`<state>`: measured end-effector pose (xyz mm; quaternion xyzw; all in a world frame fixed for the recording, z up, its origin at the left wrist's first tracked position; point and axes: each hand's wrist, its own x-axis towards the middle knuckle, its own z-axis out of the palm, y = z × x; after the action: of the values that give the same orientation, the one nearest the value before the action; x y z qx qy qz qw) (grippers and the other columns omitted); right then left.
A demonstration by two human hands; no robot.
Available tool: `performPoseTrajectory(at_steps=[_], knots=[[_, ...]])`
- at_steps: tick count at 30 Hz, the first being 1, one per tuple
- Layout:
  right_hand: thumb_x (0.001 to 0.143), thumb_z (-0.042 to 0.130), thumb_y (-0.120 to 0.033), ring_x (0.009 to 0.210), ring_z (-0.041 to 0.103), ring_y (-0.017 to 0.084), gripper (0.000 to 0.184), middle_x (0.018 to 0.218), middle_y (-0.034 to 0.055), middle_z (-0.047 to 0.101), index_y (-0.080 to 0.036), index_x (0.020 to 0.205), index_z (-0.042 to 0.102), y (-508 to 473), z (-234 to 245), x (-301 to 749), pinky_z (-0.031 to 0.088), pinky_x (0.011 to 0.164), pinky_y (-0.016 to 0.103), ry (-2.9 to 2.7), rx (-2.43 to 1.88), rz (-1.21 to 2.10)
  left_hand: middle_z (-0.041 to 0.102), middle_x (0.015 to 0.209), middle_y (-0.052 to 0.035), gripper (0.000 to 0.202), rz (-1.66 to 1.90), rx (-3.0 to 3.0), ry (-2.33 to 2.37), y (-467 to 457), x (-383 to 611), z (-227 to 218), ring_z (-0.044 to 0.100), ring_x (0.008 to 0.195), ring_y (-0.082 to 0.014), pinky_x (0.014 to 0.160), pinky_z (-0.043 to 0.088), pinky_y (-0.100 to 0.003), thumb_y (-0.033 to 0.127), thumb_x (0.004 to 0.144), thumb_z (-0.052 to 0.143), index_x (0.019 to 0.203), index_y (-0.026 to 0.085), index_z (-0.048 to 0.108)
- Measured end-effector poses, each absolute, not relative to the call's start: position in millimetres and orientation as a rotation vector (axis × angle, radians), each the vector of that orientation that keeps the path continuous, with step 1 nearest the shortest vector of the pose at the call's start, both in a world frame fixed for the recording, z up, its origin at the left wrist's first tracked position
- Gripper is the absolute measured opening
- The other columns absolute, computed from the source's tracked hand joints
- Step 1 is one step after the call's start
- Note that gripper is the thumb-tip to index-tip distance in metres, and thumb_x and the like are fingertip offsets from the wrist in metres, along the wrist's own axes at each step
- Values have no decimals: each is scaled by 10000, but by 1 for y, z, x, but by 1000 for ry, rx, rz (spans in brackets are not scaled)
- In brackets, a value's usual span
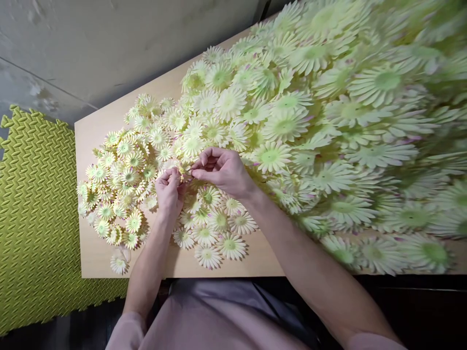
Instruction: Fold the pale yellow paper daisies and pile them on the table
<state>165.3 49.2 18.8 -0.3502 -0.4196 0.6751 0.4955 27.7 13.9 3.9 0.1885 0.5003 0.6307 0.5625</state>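
Note:
My left hand pinches a small pale yellow artificial flower between thumb and fingertips, just above the heap on the table. Close to its right side, my right hand has thumb and forefinger pressed together at the flower's edge. Whatever lies between those right fingertips is too small to make out. Below both hands lie loose flower heads with cream petals and green centres. Layered, smaller flower heads are heaped left of my left hand.
A large pile of flat petal discs covers the right of the wooden table, some with purple tips. A grey wall runs behind it. A yellow-green foam mat stands at the table's left end.

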Motion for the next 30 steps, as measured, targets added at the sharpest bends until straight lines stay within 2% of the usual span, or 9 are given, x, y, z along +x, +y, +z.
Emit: performPoseTrajectory(at_steps=[8, 14, 23, 26, 30], knots=[[542, 870, -158, 669, 661, 123, 351, 730, 0, 699, -184, 684, 550, 50, 19, 168, 574, 664, 268, -980, -812, 1696, 568, 591, 59, 426, 1447, 441, 1145, 12, 27, 5, 470, 458, -20, 465, 447, -148, 480, 560, 887, 703, 148, 663], [548, 847, -132, 633, 626, 98, 291, 718, -17, 673, -175, 711, 610, 50, 22, 171, 544, 607, 223, -1009, -771, 1691, 565, 540, 68, 371, 1540, 465, 1147, 12, 28, 9, 477, 440, -12, 433, 391, -116, 374, 548, 917, 654, 152, 640], [665, 763, -166, 699, 650, 136, 111, 736, -1, 683, -188, 724, 671, 52, 17, 169, 564, 657, 263, -1177, -816, 1498, 612, 794, 24, 337, 1512, 638, 1199, 10, 27, 13, 513, 595, -40, 486, 415, -148, 463, 624, 859, 785, 208, 707], [718, 732, -190, 731, 675, 157, 33, 762, 20, 719, -188, 748, 720, 51, 15, 169, 586, 678, 290, -1224, -810, 1476, 593, 774, 23, 311, 1495, 662, 1188, 11, 26, 9, 525, 630, -53, 510, 423, -152, 438, 629, 863, 775, 213, 708], [735, 719, -182, 763, 708, 172, 69, 810, 39, 758, -182, 789, 762, 49, 18, 169, 611, 706, 309, -1248, -823, 1491, 604, 744, 20, 289, 1472, 696, 1185, 12, 23, 7, 547, 639, -58, 575, 469, -169, 428, 641, 859, 753, 209, 709]])
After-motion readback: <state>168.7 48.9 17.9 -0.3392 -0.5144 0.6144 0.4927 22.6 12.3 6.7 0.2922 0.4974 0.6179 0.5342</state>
